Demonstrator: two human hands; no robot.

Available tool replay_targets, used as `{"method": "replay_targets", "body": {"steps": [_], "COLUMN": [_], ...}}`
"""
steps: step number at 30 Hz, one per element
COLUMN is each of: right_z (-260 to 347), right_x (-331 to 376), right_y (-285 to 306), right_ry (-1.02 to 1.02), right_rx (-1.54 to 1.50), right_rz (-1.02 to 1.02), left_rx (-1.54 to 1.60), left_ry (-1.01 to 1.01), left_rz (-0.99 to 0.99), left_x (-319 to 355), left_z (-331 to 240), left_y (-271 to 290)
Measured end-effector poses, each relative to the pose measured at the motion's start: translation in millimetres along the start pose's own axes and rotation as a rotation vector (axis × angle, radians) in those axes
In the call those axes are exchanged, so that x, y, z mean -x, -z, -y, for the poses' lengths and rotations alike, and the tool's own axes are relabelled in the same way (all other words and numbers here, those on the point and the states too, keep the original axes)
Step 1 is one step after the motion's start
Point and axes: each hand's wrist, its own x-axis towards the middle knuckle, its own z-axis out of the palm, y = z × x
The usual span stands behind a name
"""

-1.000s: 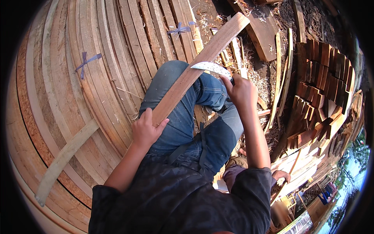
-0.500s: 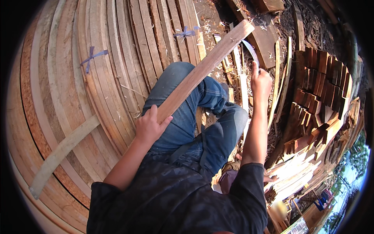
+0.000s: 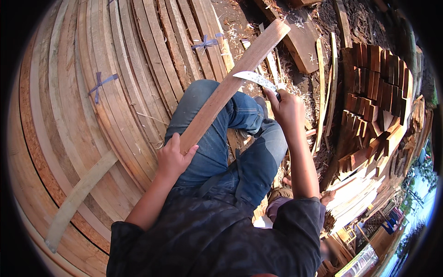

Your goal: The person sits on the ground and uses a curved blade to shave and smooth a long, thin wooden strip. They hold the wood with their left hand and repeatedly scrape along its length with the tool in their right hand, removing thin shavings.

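Note:
A flat wooden slat (image 3: 230,87) slants up to the right across my thigh, its far end over the littered ground. My left hand (image 3: 174,156) grips its near end. In my right hand (image 3: 290,107) is a knife (image 3: 256,78) with a curved, shiny blade and a dark handle, the fingers closed round the handle. The blade points left, and its tip lies over the slat about halfway along. Whether the edge touches the wood I cannot tell.
Long planks (image 3: 69,101) lie side by side at the left, some tied with purple strips (image 3: 102,85). A loose slat (image 3: 78,198) crosses them. Cut boards are stacked (image 3: 380,101) at the right. Another person's hand (image 3: 328,197) shows behind my right arm. Shavings litter the ground.
The knife has come back toward me and left, from near the slat's far end to about its middle, the blade now more level. My left hand keeps its hold.

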Motion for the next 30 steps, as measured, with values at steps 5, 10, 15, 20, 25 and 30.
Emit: {"method": "replay_targets", "body": {"steps": [5, 10, 15, 20, 25, 30], "right_z": [-12, -61, -96, -26, -16, -20], "right_x": [-27, -93, -104, -31, -40, -70], "right_y": [-13, 0, 19, 5, -8, -11], "right_ry": [0.105, -0.241, -0.406, 0.025, 0.127, 0.107], "right_rx": [0.148, 0.084, -0.149, 0.005, 0.137, 0.191], "right_rz": [-0.126, -0.162, -0.153, -0.129, -0.114, -0.091], "left_rx": [-0.058, -0.085, -0.054, 0.019, 0.020, 0.046], "left_ry": [-0.066, -0.079, -0.104, -0.002, -0.016, 0.017], "left_rz": [-0.054, -0.056, -0.073, 0.015, -0.002, 0.005], "left_x": [-2, -4, -2, -3, -1, -4], "left_z": [4, 4, 9, 6, 7, 4], "left_y": [1, 1, -2, -1, -1, 2]}}
